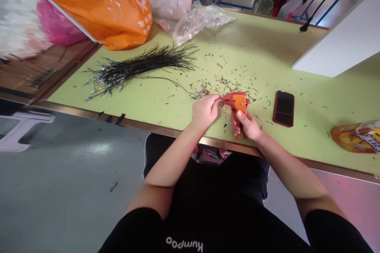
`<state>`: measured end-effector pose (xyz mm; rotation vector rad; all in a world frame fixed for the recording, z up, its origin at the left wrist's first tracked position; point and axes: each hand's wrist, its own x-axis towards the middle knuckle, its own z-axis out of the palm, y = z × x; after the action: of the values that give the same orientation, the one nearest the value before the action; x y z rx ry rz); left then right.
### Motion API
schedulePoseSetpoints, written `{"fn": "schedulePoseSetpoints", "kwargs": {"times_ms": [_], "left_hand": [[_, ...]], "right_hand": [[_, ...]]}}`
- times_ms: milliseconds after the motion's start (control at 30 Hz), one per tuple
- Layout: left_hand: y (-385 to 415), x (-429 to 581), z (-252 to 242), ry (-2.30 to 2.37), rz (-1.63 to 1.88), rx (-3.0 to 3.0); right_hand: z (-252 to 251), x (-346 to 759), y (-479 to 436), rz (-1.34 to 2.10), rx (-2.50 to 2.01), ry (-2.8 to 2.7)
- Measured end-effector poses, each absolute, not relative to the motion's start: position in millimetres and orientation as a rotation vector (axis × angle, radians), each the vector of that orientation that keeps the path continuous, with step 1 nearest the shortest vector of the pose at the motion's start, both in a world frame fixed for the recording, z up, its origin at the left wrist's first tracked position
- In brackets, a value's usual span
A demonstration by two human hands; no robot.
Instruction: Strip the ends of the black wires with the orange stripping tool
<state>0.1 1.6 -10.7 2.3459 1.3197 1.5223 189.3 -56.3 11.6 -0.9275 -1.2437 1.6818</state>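
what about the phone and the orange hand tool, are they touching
Apart. The head view shows a strip of bare green table between the phone and the orange hand tool, which the right hand grips.

An orange crimping tool [238,102] was held by its handles, head above the grip; a short wire [220,101] was pinched just beside that head.

Bare table [154,104] left of left grip [204,110], as far as wire bundle [139,67]. Right of right grip [247,124]: phone [284,108] flat, near; open stretch, then snack packet [356,137]. Far side: orange bag [113,12], clear bag [202,19], white panel [341,43]. Wire clippings [228,83] strewn beyond orange tool [239,102].
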Motion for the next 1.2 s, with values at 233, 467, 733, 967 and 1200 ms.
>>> {"fn": "schedulePoseSetpoints", "kwargs": {"times_ms": [233, 467, 733, 967, 1200], "left_hand": [[12.0, -11.6, -10.6, 1.415, 1.896, 2.110], [14.1, -14.6, -3.9, 1.458, 1.709, 2.019], [-6.4, 9.8, -2.3, 1.315, 1.635, 2.469], [-8.3, 13.7, 3.5, 1.111, 1.806, 2.586], [-11.2, 13.3, 3.8, 1.075, 1.780, 2.604]], "right_hand": [[29.3, 207.3, -54.5, 1.473, -0.700, -1.251], [40.8, 220.6, -44.0, 1.253, -0.768, -0.957], [-1.5, 191.1, -39.3, 1.637, -0.761, -1.266], [-11.2, 188.3, -34.1, 1.562, -0.841, -1.124], [-13.6, 190.0, -35.2, 1.533, -0.892, -1.102]]}}
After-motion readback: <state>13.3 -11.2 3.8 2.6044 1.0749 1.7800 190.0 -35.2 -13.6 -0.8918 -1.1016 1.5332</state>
